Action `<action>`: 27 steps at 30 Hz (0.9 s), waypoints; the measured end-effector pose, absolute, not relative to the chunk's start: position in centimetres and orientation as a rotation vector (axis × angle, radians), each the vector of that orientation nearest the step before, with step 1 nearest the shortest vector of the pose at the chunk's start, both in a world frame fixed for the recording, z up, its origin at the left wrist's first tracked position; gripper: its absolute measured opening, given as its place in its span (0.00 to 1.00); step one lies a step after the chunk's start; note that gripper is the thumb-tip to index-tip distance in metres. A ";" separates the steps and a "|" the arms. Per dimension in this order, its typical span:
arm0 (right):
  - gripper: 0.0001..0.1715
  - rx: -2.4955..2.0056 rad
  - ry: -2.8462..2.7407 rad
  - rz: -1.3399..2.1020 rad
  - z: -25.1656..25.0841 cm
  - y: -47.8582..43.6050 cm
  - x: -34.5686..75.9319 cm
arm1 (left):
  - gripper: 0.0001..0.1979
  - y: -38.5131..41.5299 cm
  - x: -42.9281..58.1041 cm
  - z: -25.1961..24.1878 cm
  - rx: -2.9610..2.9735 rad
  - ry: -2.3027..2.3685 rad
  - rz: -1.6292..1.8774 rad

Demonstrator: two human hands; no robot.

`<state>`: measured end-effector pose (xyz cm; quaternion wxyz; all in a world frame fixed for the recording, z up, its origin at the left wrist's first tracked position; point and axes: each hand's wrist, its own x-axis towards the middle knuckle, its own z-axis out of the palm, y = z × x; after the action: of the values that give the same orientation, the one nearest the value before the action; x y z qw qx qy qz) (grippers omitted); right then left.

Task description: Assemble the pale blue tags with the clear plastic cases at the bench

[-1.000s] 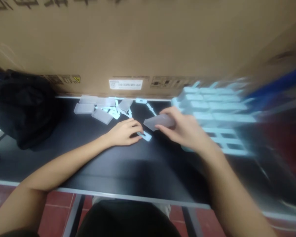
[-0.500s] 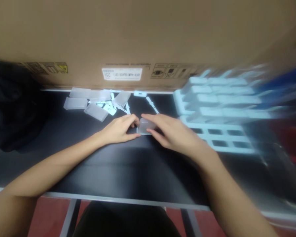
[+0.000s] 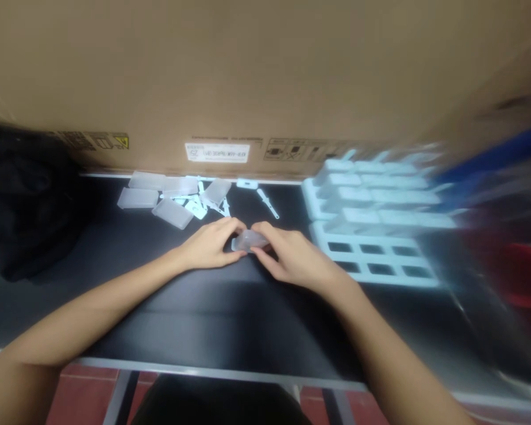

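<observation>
Between both hands is a small translucent plastic ice-pop mould [image 3: 250,241] with a pale-blue part at its left end. My left hand [image 3: 212,243] pinches that blue end between thumb and fingers. My right hand [image 3: 287,251] grips the translucent body from the right, its fingers covering part of it. Behind my left hand lie several loose translucent moulds [image 3: 172,213] mixed with pale-blue sticks [image 3: 201,203]. Beyond my right hand, one stick [image 3: 268,203] lies alone, near a small pale-blue slotted piece [image 3: 247,184].
At right stands a pale-blue rack [image 3: 367,248] with rectangular slots; blurred upright pieces [image 3: 380,189] fill another rack behind it. A large cardboard box [image 3: 256,77] walls off the back of the black tabletop [image 3: 194,319]. A black bag-like bundle [image 3: 26,200] sits at left.
Both hands have shifted slightly left in view, and the mould between them is tilted differently. The whole scene sits somewhat lower as the camera moved.
</observation>
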<state>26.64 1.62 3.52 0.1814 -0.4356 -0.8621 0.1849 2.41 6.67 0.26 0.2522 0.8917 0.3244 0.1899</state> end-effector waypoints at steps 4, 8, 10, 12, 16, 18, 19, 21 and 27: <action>0.28 -1.233 -2.336 0.365 1.9 2.6 27.0 | 0.18 7.1 2.2 -0.1 2.233 0.829 0.801; 0.32 -1.527 -2.299 0.114 0.6 3.7 27.4 | 0.17 7.3 1.9 -0.4 2.019 0.735 1.002; 0.24 -1.614 -2.322 0.072 0.4 4.0 27.5 | 0.18 7.3 1.7 -0.6 1.947 0.693 1.079; 0.17 -1.637 -2.358 0.067 0.5 4.1 27.5 | 0.19 7.2 1.6 -0.7 1.911 0.662 1.139; 0.11 -1.713 -2.342 0.110 0.8 4.2 27.2 | 0.18 7.1 1.5 -0.9 1.941 0.661 1.176; 0.10 -1.775 -2.277 0.148 0.9 4.1 27.1 | 0.16 7.0 1.6 -0.9 1.963 0.644 1.159; 0.10 -1.797 -2.244 0.176 0.8 4.1 27.0 | 0.16 7.0 1.7 -1.0 1.962 0.623 1.146; 0.13 -1.826 -2.182 0.257 0.8 4.1 26.9 | 0.17 6.9 1.8 -1.2 1.939 0.580 1.127; 0.31 -1.875 -2.029 0.533 0.6 4.4 27.1 | 0.13 7.1 1.9 -1.3 2.199 0.547 1.125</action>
<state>27.11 4.35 0.56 0.1632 -0.6575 -0.7114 0.1871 1.89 7.06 -1.26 0.3010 0.8288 0.2063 0.4242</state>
